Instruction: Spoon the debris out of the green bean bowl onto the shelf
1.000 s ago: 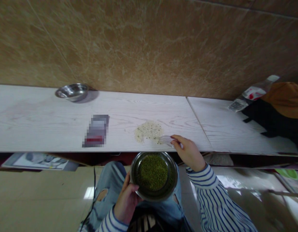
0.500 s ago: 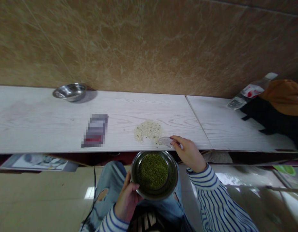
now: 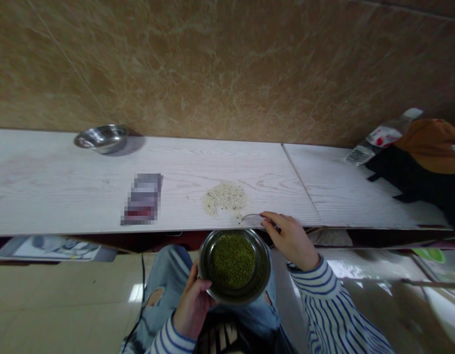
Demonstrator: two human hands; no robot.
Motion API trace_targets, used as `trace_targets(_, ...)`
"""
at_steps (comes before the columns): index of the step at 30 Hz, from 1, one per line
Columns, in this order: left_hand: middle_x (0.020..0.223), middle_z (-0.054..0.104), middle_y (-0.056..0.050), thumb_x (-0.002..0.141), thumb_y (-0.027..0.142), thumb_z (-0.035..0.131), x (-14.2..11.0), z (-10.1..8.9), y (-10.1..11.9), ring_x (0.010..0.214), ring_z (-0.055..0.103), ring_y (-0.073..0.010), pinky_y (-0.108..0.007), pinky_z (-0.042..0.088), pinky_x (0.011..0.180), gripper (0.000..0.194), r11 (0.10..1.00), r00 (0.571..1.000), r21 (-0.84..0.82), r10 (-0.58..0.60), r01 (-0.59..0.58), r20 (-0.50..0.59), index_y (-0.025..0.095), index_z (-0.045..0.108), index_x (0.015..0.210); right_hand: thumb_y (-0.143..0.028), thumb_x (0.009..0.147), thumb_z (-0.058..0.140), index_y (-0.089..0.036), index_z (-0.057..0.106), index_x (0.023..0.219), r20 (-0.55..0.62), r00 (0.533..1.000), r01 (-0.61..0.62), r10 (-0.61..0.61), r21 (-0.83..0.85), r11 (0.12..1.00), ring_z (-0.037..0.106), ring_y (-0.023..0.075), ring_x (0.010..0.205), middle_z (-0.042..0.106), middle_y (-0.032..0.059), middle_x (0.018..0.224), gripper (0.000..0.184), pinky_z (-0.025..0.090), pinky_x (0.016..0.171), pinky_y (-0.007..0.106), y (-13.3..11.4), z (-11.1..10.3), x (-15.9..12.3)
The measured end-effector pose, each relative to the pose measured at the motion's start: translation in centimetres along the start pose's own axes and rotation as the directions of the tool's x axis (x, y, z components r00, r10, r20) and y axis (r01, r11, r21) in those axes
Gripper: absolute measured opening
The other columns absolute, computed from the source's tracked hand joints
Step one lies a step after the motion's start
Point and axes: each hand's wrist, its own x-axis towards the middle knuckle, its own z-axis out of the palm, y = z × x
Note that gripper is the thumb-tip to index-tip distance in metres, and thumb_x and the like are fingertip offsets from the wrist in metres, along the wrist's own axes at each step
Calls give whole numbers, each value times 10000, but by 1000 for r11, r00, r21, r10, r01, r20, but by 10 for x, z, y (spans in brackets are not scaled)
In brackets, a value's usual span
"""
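Observation:
My left hand (image 3: 194, 305) grips the lower left rim of a steel bowl (image 3: 265, 278), thumb over the edge. Inside the bowl lie many small green beans (image 3: 233, 260), probably mung beans. It is held above my lap, right at the table's front edge. Pinched in the fingers of my right hand (image 3: 292, 238) is a clear plastic spoon-like piece (image 3: 252, 220), low over the tabletop near that edge. Just left of it spreads a thin pile of white grains (image 3: 227, 195), like rice, mixed with some green beans. A few dark specks lie between pile and edge.
A second steel bowl (image 3: 102, 140) stands at the back left by the wall. A blurred-out flat packet or phone (image 3: 142, 199) lies left of the grains. At the far right are a plastic bottle (image 3: 384, 136) and a brown and black cap or bag (image 3: 430, 152).
My right hand and the clear plastic piece have moved slightly down toward the table's front edge. The view has shifted a little; the bowl of beans stays in my left hand.

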Motion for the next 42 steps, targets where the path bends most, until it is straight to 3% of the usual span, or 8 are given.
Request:
trace_targets(7, 1004, 644, -19, 608, 158, 587, 0, -1, 2, 729, 573, -186, -358, 503, 608, 608, 1000, 1000, -9, -10, 10, 3, 306, 491, 1189, -270, 893, 487, -187, 666, 1082, -42, 998, -55, 56, 15, 998, 677, 222, 860, 730, 76, 978, 273, 519, 814, 387, 11, -5, -1)
trace_targets(26, 1077, 640, -31, 590, 179, 626, -2, -1, 0, 889, 608, -246, -392, 527, 676, 663, 1000, 1000, 0, 11, -11, 10, 324, 505, 1225, -264, 897, 482, -213, 667, 1076, -10, 1000, -23, 24, 44, 999, 669, 202, 835, 731, 51, 936, 263, 512, 801, 371, -2, -1, -1)
trace_targets(42, 996, 646, -19, 596, 167, 602, -2, -2, 2, 785, 600, -213, -375, 524, 630, 613, 1000, 1000, 16, 7, -7, -11, 317, 522, 1185, -277, 890, 472, -211, 663, 1085, -65, 996, -55, 56, 15, 998, 678, 217, 861, 731, 69, 966, 281, 522, 807, 379, 7, 1, 3)
